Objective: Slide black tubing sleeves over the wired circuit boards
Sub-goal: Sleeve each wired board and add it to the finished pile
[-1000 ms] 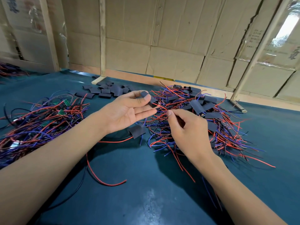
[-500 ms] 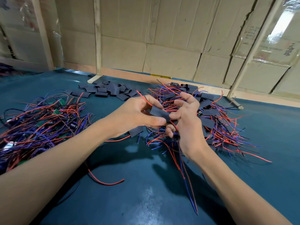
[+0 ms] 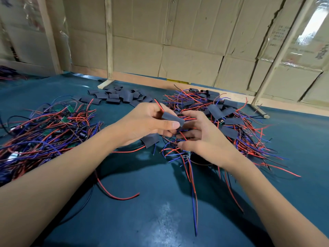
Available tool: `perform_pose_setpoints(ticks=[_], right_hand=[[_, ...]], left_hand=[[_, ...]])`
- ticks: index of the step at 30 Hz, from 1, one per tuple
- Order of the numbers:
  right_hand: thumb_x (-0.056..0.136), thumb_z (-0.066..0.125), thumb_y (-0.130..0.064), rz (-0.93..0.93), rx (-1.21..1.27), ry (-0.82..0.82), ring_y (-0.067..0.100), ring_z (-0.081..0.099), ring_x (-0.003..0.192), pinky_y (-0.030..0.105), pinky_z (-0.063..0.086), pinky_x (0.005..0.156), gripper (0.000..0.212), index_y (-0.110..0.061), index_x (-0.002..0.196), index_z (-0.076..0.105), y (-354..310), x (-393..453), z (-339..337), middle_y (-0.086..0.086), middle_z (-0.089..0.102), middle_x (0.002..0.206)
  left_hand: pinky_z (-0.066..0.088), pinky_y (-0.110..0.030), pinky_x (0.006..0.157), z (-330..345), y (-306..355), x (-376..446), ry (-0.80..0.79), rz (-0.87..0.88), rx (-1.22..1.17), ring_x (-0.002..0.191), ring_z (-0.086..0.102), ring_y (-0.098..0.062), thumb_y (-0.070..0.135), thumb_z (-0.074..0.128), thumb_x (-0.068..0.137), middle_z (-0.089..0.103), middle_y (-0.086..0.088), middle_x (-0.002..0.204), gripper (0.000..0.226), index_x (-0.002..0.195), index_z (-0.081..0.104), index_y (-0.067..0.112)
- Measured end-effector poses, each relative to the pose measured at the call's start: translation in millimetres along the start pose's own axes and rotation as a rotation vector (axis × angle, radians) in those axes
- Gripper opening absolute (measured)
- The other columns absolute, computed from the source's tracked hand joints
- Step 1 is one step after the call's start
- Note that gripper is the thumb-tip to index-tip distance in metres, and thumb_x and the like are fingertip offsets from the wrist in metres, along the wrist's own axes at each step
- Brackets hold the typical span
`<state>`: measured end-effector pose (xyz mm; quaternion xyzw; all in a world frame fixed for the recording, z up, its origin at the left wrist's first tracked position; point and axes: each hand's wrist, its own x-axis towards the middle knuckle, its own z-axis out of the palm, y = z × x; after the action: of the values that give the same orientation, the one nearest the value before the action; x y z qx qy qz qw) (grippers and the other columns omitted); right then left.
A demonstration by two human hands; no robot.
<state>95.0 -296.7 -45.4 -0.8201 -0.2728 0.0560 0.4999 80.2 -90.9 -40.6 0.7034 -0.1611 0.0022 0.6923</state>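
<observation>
The far side is closed off by flattened brown cardboard sheets [image 3: 192,43], which are braced by pale wooden battens [image 3: 109,38]. A dark teal surface [image 3: 160,211] is spread below, and a dull sheen of light is thrown back from it near the front. At the upper right, a bright glare [image 3: 312,27] is caught on clear plastic film.

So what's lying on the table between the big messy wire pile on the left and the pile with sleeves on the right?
In the head view, the left hand holding a black sleeve, and a loose sleeve beneath it.
</observation>
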Motion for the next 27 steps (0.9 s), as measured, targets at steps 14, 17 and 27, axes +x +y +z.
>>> perform_pose_setpoints(ticks=[14,17,27], right_hand=[[0.074,0.078,-0.053,0.003,-0.760,-0.008,0.002,0.057,0.068,0.031,0.049,0.069,0.027,-0.032,0.067,0.063,-15.0,-9.8,-15.1,-0.016,0.063,0.067],[0.077,0.080,-0.037,-0.076,-0.478,0.154,0.000,0.060,0.061,0.024,0.048,0.065,0.021,-0.026,0.072,0.063,-12.0,-7.6,-12.9,-0.019,0.068,0.069],[0.081,0.084,-0.015,-0.114,0.123,0.256,0.030,0.071,0.058,0.040,0.060,0.055,0.019,-0.005,0.087,0.070,-9.9,-5.4,7.3,0.014,0.070,0.068]], left_hand=[[0.057,-0.027,0.070,-8.9,-3.4,-1.1,-0.002,-0.027,-0.017,0.074,0.071,-0.022,0.013,0.083,0.068,0.074,-0.016,0.086,0.032,0.097,0.071,0.006],[0.058,-0.030,0.070,-10.2,-4.9,-1.5,-0.055,-0.038,0.019,0.079,0.069,-0.025,0.014,0.084,0.072,0.073,-0.016,0.090,0.029,0.098,0.072,0.008],[0.058,-0.031,0.072,-12.7,-2.4,0.0,-0.088,-0.020,-0.133,0.078,0.068,-0.022,0.010,0.077,0.078,0.071,-0.016,0.087,0.038,0.112,0.068,-0.004]])
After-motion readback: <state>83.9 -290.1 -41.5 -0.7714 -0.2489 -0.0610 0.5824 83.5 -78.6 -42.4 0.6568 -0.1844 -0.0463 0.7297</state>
